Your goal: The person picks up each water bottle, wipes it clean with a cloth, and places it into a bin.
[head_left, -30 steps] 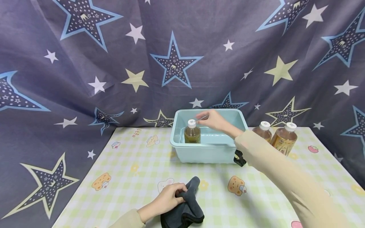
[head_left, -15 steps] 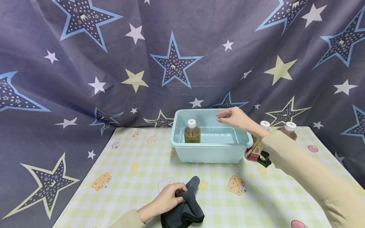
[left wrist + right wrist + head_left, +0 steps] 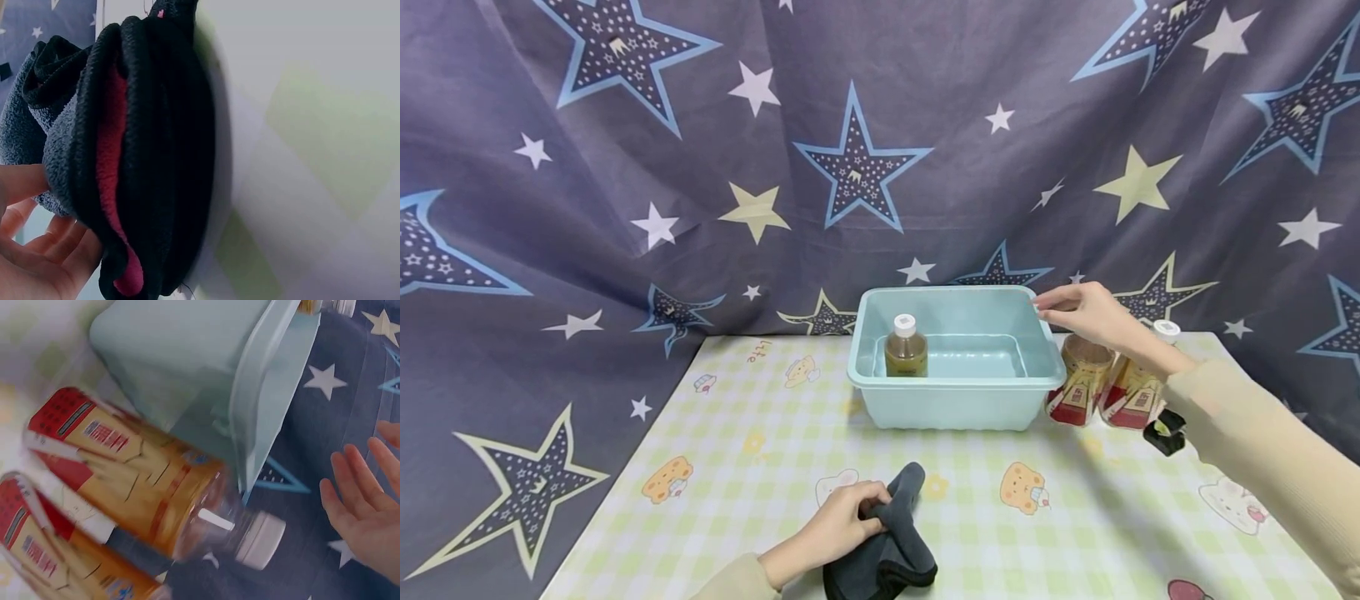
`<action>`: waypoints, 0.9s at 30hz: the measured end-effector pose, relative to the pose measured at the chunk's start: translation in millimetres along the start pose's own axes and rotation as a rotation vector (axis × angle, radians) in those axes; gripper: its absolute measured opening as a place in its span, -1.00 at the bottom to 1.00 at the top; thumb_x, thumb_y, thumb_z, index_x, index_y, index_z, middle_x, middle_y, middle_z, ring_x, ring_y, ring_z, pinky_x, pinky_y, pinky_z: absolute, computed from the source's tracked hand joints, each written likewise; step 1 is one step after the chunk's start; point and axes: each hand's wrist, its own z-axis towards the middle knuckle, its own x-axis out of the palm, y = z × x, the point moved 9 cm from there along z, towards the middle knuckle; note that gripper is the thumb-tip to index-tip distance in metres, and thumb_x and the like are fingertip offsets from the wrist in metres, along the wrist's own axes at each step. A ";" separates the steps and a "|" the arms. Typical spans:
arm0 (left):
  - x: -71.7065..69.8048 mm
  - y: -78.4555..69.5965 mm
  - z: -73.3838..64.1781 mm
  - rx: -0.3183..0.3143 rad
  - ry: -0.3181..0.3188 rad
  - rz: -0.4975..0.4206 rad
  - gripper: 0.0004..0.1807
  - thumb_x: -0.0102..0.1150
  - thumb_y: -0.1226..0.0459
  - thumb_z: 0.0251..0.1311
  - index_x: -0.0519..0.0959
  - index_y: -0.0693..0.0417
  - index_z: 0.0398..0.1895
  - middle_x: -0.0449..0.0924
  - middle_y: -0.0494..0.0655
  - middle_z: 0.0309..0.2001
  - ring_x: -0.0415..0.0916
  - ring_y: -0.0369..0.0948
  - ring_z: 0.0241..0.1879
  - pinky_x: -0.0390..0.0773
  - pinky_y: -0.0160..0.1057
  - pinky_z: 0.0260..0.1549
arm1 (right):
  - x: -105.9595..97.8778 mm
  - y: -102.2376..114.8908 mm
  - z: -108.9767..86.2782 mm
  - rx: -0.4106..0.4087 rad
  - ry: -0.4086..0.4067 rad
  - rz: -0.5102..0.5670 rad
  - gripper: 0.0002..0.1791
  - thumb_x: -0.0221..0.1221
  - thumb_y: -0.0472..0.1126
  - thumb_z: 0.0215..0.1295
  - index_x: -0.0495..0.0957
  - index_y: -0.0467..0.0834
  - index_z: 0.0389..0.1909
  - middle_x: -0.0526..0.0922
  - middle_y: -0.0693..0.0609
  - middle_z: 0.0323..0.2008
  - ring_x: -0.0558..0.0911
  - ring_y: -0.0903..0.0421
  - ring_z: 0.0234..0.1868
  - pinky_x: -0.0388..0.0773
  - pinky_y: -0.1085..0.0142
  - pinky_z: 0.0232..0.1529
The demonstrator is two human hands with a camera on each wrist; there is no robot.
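Observation:
My left hand (image 3: 850,518) pinches a dark grey cloth (image 3: 898,542) with black edging, bunched on the table. In the left wrist view the folded cloth (image 3: 140,144) shows a strip of pink inside. My right hand (image 3: 1093,312) is at the right rim of a pale blue plastic tub (image 3: 951,404), above two drink bottles, its fingers extended and holding nothing. The nearer bottle (image 3: 1081,375) has a red and yellow label, its cap hidden behind the hand. Beside it stands a second bottle (image 3: 1131,392). Inside the tub, at its left, stands another white-capped bottle (image 3: 906,350).
A checked tablecloth (image 3: 760,467) with cartoon prints covers the table. Behind it hangs a dark curtain (image 3: 880,167) with stars. A black strap-like piece (image 3: 1165,432) sits at my right wrist.
My right hand has moved right, from beside the bottle inside the tub, across the tub to above the bottles at its right. The left hand and cloth have stayed in place.

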 end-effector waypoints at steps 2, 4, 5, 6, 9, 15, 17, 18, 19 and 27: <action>-1.0 0.1 -0.2 -0.001 -0.006 -0.001 -0.82 0.21 0.38 -0.04 0.50 -0.09 -0.41 0.45 -0.26 -0.46 0.31 -0.40 -0.51 0.34 -0.40 -0.49 | -4.8 -7.6 -3.4 0.035 -0.013 -0.012 -0.67 0.09 -0.18 0.19 0.53 -0.34 -0.12 0.59 -0.24 -0.20 0.59 -0.08 -0.20 0.47 0.47 -0.39; -1.5 0.4 -0.5 -0.005 -0.008 -0.005 -0.82 0.21 0.38 -0.05 0.50 -0.08 -0.41 0.45 -0.26 -0.46 0.31 -0.39 -0.51 0.34 -0.40 -0.49 | -8.4 -14.6 -7.0 0.064 -0.023 -0.020 -0.65 0.09 -0.15 0.20 0.53 -0.33 -0.11 0.59 -0.23 -0.19 0.58 -0.09 -0.18 0.44 0.51 -0.39; -1.7 0.6 -0.7 -0.008 -0.009 -0.007 -0.82 0.21 0.38 -0.05 0.50 -0.08 -0.40 0.45 -0.26 -0.46 0.31 -0.39 -0.50 0.34 -0.40 -0.48 | -10.1 -17.8 -9.5 0.080 -0.026 -0.020 -0.65 0.08 -0.14 0.20 0.53 -0.31 -0.11 0.59 -0.23 -0.18 0.57 -0.10 -0.16 0.43 0.52 -0.39; -1.8 0.7 -0.9 -0.010 -0.009 -0.012 -0.82 0.21 0.38 -0.05 0.50 -0.08 -0.40 0.45 -0.26 -0.46 0.32 -0.39 -0.50 0.34 -0.39 -0.48 | -11.3 -20.8 -11.6 0.088 -0.027 -0.012 -0.64 0.08 -0.14 0.20 0.52 -0.32 -0.10 0.58 -0.25 -0.16 0.56 -0.11 -0.15 0.45 0.50 -0.38; -1.5 0.6 -1.5 -0.010 -0.011 -0.021 -0.82 0.21 0.38 -0.05 0.50 -0.08 -0.40 0.46 -0.27 -0.45 0.33 -0.39 -0.49 0.35 -0.39 -0.47 | -15.1 -26.9 -18.4 0.087 -0.035 -0.010 -0.62 0.08 -0.14 0.21 0.50 -0.34 -0.07 0.54 -0.28 -0.12 0.54 -0.15 -0.12 0.51 0.36 -0.30; -2.1 -1.3 -2.7 0.011 -0.026 -0.028 -0.83 0.21 0.38 -0.05 0.49 -0.08 -0.41 0.50 -0.26 -0.44 0.35 -0.40 -0.48 0.37 -0.38 -0.46 | -21.1 -35.6 -28.5 0.079 -0.055 -0.034 -0.59 0.06 -0.14 0.21 0.45 -0.36 -0.02 0.48 -0.34 -0.05 0.49 -0.24 -0.07 0.41 -0.04 -0.13; -2.8 -1.4 -3.0 0.014 -0.033 -0.027 -0.83 0.21 0.38 -0.05 0.49 -0.07 -0.41 0.51 -0.26 -0.43 0.36 -0.40 -0.46 0.38 -0.38 -0.45 | -21.8 -37.1 -30.3 0.063 -0.063 -0.047 -0.59 0.07 -0.15 0.21 0.46 -0.36 -0.03 0.48 -0.35 -0.06 0.49 -0.25 -0.07 0.39 -0.06 -0.12; -3.0 -1.4 -3.1 0.014 -0.035 -0.029 -0.83 0.21 0.37 -0.04 0.49 -0.07 -0.41 0.51 -0.26 -0.42 0.37 -0.40 -0.46 0.39 -0.37 -0.44 | -22.2 -37.7 -31.1 0.055 -0.069 -0.052 -0.60 0.07 -0.17 0.21 0.46 -0.37 -0.03 0.47 -0.35 -0.05 0.49 -0.26 -0.08 0.39 -0.05 -0.13; -3.2 -1.1 -3.2 0.011 -0.035 -0.032 -0.83 0.21 0.37 -0.04 0.49 -0.07 -0.41 0.52 -0.26 -0.42 0.37 -0.40 -0.45 0.39 -0.37 -0.44 | -22.6 -38.6 -32.1 0.050 -0.074 -0.056 -0.61 0.07 -0.18 0.21 0.46 -0.37 -0.04 0.47 -0.35 -0.05 0.49 -0.26 -0.08 0.40 -0.04 -0.13; -3.6 0.5 -3.6 0.010 -0.034 -0.045 -0.83 0.20 0.39 -0.04 0.49 -0.05 -0.40 0.52 -0.23 -0.41 0.38 -0.39 -0.43 0.40 -0.36 -0.42 | -24.3 -47.1 -37.7 0.000 -0.120 -0.071 -0.63 0.09 -0.22 0.18 0.48 -0.39 -0.07 0.44 -0.40 -0.04 0.52 -0.27 -0.16 0.34 0.62 -0.38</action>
